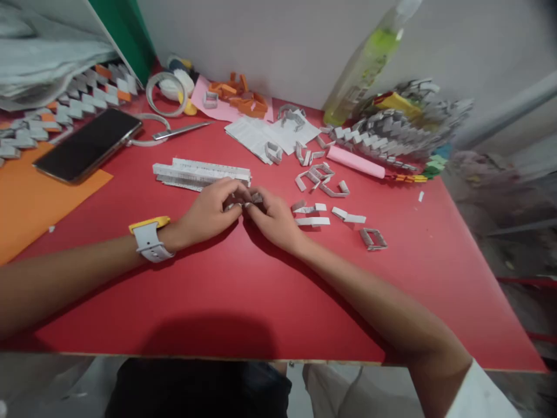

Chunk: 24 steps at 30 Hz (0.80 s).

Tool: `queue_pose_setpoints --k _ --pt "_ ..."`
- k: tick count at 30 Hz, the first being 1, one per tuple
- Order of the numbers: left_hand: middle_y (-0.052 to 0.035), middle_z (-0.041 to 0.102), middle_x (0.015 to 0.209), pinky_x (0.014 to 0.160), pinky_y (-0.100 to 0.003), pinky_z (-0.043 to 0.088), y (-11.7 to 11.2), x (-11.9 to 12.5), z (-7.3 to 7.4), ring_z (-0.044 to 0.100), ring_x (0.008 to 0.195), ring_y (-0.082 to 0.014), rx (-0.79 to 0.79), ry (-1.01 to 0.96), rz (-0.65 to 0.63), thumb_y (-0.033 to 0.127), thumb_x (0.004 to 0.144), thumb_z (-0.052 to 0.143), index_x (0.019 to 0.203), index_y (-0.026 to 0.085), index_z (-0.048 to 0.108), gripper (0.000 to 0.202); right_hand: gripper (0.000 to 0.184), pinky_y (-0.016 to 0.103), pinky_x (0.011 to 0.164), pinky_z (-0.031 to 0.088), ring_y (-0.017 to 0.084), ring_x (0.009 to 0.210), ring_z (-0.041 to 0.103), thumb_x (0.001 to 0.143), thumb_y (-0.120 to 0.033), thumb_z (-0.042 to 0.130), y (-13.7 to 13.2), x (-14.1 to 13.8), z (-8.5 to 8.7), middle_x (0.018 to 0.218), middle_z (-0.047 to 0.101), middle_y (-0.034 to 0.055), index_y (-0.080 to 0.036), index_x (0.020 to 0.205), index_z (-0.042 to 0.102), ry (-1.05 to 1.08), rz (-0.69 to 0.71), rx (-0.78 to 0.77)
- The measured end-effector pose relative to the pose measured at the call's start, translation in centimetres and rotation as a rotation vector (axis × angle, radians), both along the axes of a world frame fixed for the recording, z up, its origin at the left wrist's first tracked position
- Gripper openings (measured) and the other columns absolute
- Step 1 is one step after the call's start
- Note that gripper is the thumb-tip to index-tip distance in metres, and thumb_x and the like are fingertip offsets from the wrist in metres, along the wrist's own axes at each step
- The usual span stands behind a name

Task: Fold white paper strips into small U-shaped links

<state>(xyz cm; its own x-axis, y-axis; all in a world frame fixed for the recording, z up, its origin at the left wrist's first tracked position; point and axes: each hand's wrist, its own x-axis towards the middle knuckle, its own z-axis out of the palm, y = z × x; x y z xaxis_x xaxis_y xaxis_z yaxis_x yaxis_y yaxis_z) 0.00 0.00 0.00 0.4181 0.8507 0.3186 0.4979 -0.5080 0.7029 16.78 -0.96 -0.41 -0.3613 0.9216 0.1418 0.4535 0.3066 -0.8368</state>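
Both of my hands rest on the red table (pixel 243 302) and meet at its middle. My left hand (pixel 209 212), with a white and yellow watch (pixel 150 238) on the wrist, pinches a small folded grey paper piece (pixel 249 201). My right hand (pixel 272 217) grips the same piece from the right, fingers curled. Just behind the hands lies a stack of long folded paper strips (pixel 200 172). To the right are several loose folded paper links (pixel 324 180).
A black phone (pixel 87 145) lies on an orange sheet (pixel 30 200) at the left. Scissors (pixel 174 132), tape rolls (pixel 167 93), orange paper links (pixel 239 96), a pink roll (pixel 354 161), a woven paper basket (pixel 400 128) and a bottle (pixel 365 64) stand along the back.
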Motion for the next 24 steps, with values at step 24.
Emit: queue_pose_setpoints --k 24 --pt "-0.0035 0.062 0.083 0.069 -0.030 0.047 -0.03 -0.11 0.01 0.059 0.078 -0.0186 -0.078 -0.019 0.001 0.017 0.075 0.047 0.084 0.018 0.059 0.015 0.019 0.031 0.077 0.045 0.018 0.083 0.062 0.083 -0.018 0.045 -0.18 -0.14 0.27 0.090 0.069 0.0047 -0.018 0.097 0.058 -0.010 -0.019 -0.053"
